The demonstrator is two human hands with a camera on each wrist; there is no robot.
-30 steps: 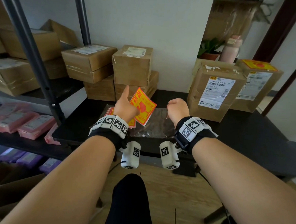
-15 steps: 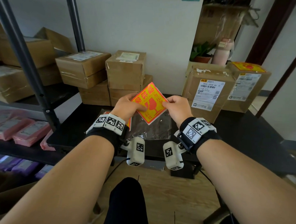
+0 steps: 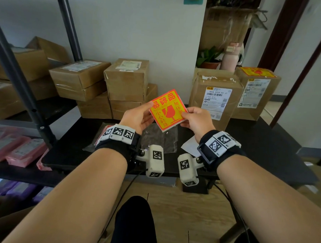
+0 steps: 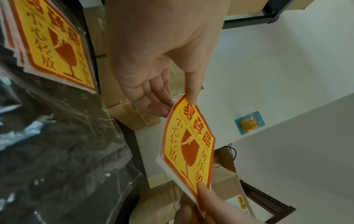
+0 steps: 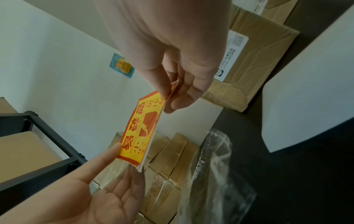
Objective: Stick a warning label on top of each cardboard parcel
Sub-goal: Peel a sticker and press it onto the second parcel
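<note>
I hold a yellow and orange warning label (image 3: 167, 109) up above the black table (image 3: 275, 143), face toward me. My left hand (image 3: 148, 111) pinches its left corner, thumb on the front and straight fingers behind, as the left wrist view shows on the label (image 4: 191, 145). My right hand (image 3: 185, 116) pinches the right corner; in the right wrist view its fingertips (image 5: 172, 97) grip the label (image 5: 141, 133) at its edge. Unlabelled cardboard parcels stand behind: a left stack (image 3: 79, 78), a middle stack (image 3: 126, 80) and a tall one (image 3: 215, 97). The far right parcel (image 3: 257, 99) carries a warning label (image 3: 257, 72) on top.
A stack of spare labels (image 4: 53, 42) lies in a clear plastic bag (image 3: 161, 137) on the table under my hands. A white backing sheet (image 3: 189, 146) lies beside it. A black metal shelf rack (image 3: 29, 91) with more boxes stands left. A plant (image 3: 209, 57) and pink bottle (image 3: 231, 56) stand behind the right parcels.
A second ago only my left hand held the label. My right hand came over and took its right corner, and the label rose and turned to face me.
</note>
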